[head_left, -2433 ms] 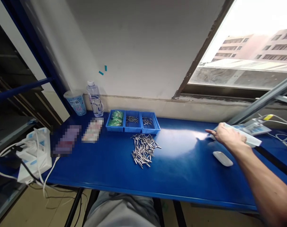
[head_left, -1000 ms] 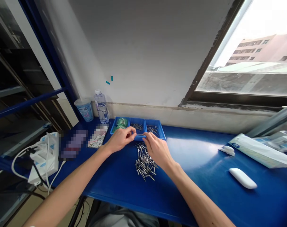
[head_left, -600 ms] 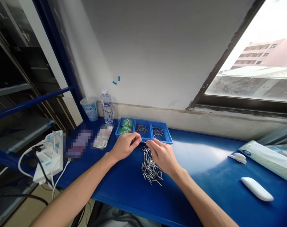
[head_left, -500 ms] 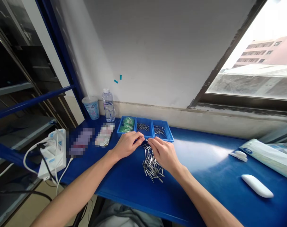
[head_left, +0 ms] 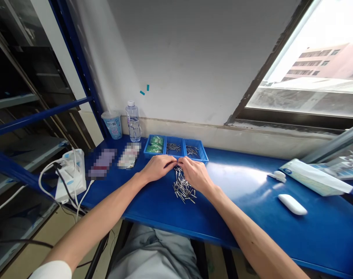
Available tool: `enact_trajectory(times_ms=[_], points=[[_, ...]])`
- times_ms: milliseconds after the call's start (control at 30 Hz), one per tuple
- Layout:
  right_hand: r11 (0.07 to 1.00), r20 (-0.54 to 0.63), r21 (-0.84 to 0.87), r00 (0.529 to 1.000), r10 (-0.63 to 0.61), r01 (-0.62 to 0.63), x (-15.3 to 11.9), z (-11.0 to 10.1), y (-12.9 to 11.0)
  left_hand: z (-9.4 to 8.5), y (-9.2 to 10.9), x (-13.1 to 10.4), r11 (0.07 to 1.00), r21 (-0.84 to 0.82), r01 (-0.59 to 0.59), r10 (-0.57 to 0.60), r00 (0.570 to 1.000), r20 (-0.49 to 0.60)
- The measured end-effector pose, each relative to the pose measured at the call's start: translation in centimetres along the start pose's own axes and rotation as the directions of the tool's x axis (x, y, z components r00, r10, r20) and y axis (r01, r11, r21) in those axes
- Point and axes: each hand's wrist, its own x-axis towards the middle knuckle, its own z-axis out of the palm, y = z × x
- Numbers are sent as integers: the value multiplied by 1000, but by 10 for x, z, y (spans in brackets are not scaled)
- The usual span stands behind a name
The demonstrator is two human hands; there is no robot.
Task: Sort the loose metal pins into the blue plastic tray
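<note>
My left hand [head_left: 159,168] and my right hand [head_left: 194,173] meet fingertip to fingertip in front of the blue trays. Both are closed in a pinch; whatever lies between the fingertips is too small and hidden to name. Just below them, on the blue table, spreads a loose pile of thin metal pins [head_left: 183,190], its upper part partly covered by my fingers. Behind my hands stand three joined blue trays [head_left: 204,159]. The left one holds green packets [head_left: 155,144], while the middle and right ones hold thin metal pieces [head_left: 173,147].
On the left are a power strip [head_left: 70,180] with cables, two blurred flat items, a paper cup [head_left: 113,126] and a water bottle [head_left: 133,124]. To the right lie a white rounded case [head_left: 293,204], a small white object [head_left: 278,176] and a soft packet [head_left: 313,178].
The camera view has shifted, showing more of my lap. My hands remain together above the pile, with fingertips now closer; the small piece seen between them before is hidden.
</note>
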Motion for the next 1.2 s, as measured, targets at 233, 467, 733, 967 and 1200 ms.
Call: enact_trajectory(times_ms=[233,467,733,967,1200], points=[[1000,-27,2,999,-29,29,-2,6,6,3,-1,-2,999,33,-31,31,1000,-5],[997,-129,32,989,-66,70,0,3,12,2,-1,0,999,34,17,-17,1000,-4],[999,-439,52,898,27,-5,-2,-31,33,-12,1,-2,994,-17,109,-110,984,-140],[946,-467,-209,876,124,-246,2,-47,40,-1,5,1,988,38,149,-152,981,118],[995,33,-94,999,-10,13,-2,-38,30,-4,-2,-1,975,81,207,-217,965,147]])
